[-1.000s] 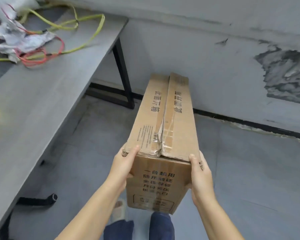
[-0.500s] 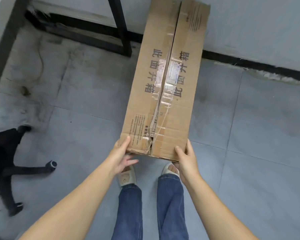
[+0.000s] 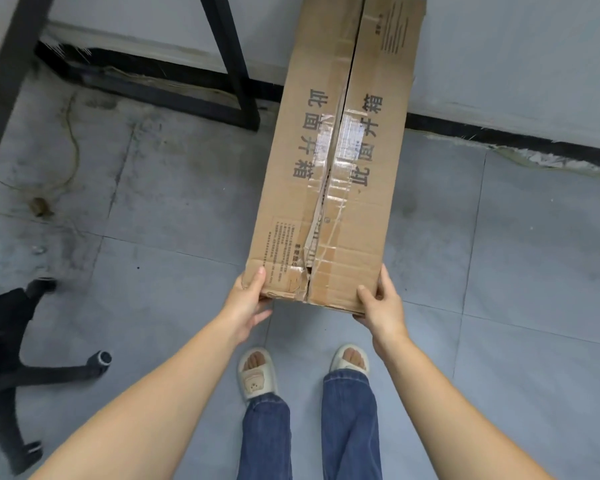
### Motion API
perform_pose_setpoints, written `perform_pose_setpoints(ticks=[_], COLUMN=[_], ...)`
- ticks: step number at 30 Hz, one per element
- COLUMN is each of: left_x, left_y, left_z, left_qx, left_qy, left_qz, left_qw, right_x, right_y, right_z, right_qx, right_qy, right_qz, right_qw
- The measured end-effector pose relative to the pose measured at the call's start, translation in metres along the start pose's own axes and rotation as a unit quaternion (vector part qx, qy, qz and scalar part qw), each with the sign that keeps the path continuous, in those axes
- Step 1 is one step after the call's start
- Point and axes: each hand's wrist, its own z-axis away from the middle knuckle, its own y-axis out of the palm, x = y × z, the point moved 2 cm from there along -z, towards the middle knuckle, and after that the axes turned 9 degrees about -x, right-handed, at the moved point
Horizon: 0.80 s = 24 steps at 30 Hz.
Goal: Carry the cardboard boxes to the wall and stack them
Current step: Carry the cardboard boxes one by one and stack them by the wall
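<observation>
L hand (image 3: 248, 299) grips the near-left corner of the cardboard box (image 3: 336, 161), thumb on top, fingers curled under the edge. R hand (image 3: 381, 303) does the same at the near-right corner, thumb on the top flap, fingers along the side. Both clamped on the box; neither is free.

Box lies straight ahead of my hands, long axis running away from me toward the wall (image 3: 499, 46). Both hands at the near short end, about level w/ each other, so neither is clearly nearer. Far end is up against or just short of the wall; can't tell if it touches. Can't tell either whether the bottom is on the floor (image 3: 534, 271) yet or just above it.

Top seam is split, tape torn and wrinkled, near edge crumpled btw my thumbs.

Black counter leg (image 3: 232, 64) stands just left of the box's far half, apart from it. Chair base (image 3: 21, 341) w/ casters well off to my left. My feet in slippers (image 3: 257, 375) just behind the near end.

My guess: set-down at the wall, first box of the stack. No other boxes in sight.
</observation>
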Motion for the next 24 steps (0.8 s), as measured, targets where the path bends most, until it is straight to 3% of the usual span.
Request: perform_pose_setpoints(ticks=[5,10,18,24], left_x=[-0.011,-0.032,-0.068,-0.059], left_y=[-0.004,-0.011,-0.067,-0.119], left_z=[0.013,0.072,0.279,0.373], left_qx=[-0.023,-0.091,-0.014,0.044], left_qy=[0.01,0.113,0.294,0.393], left_qz=[-0.085,-0.132,-0.108,-0.148], left_qw=[0.996,0.981,0.95,0.906], right_x=[0.006,0.048,0.117,0.113], right_y=[-0.008,-0.051,-0.172,-0.23], right_z=[0.006,0.041,0.205,0.309], right_qx=[-0.011,-0.012,0.07,0.034], right_qy=[0.0,-0.002,-0.136,-0.23], right_qz=[0.018,0.09,0.094,0.074], right_qw=[1.0,0.996,0.984,0.97])
